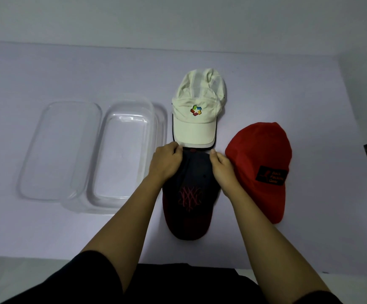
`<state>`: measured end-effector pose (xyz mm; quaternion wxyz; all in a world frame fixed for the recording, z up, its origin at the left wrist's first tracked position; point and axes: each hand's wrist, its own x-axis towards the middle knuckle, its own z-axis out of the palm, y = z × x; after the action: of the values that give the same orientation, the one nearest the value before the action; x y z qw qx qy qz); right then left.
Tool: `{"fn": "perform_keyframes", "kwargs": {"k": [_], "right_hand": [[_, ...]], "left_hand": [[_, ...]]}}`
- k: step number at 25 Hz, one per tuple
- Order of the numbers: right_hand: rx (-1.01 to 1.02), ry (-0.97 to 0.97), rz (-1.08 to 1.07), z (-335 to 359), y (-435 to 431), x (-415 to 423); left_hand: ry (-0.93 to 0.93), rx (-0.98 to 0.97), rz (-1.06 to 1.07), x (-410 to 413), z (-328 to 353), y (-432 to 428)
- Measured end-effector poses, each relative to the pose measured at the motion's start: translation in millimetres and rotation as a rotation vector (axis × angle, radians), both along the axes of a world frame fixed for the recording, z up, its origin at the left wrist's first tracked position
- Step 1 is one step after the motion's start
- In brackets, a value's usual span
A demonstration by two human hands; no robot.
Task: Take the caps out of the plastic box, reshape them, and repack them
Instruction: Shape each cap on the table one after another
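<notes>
a person's two bare arms reach forward over a pale table (pixel 46 227). the left hand (pixel 167 161) and the right hand (pixel 223 166) both rest on the far end of a dark navy cap (pixel 189 207) that lies flat in front of the person, its brim toward them and red stitching on its front. the fingers of each hand curl down over the cap's back edge, pinching the fabric there, one hand on either side. just beyond the hands lies a cream cap (pixel 198 115) with a small multicoloured logo, its brim nearly touching the navy cap. to the right, a red cap (pixel 261 163) with a black patch lies beside the right hand. to the left sits a clear plastic box (pixel 125 154), with nothing inside it, and its clear lid (pixel 60 150) lies flat just beside it, farther left.
</notes>
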<state>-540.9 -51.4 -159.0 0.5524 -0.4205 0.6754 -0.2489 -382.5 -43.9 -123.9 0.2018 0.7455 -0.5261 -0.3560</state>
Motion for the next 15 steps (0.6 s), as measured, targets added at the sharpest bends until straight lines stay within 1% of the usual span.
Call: {"fn": "perform_keyframes", "kwargs": {"k": [2,4,6,8,10,11,12,13,15], "right_hand": [[-0.020,0.054,0.032,1,0,0],[-0.089,0.107,0.099,9,-2,0],[-0.208,0.065,0.119,22,-5,-1],[-0.326,-0.010,0.075,40,-10,-8],[-0.387,-0.013,0.055,56,-11,-19],[-0.390,0.014,0.079,60,-9,-24],[-0.373,0.047,0.120,61,-5,-30],[-0.332,0.068,0.165,60,1,-33],[-0.222,0.054,0.258,55,16,-34]], "left_hand": [[0.013,0.012,0.006,1,1,1],[0.075,0.014,0.008,0,7,1],[0.150,-0.012,0.041,4,20,-1],[0.231,-0.059,0.110,12,37,-5],[0.275,-0.078,0.146,22,51,-5],[0.253,-0.065,0.139,26,54,-2],[0.190,-0.030,0.114,29,56,2],[0.092,0.030,0.069,31,56,7],[-0.105,0.220,-0.060,30,54,18]]}}
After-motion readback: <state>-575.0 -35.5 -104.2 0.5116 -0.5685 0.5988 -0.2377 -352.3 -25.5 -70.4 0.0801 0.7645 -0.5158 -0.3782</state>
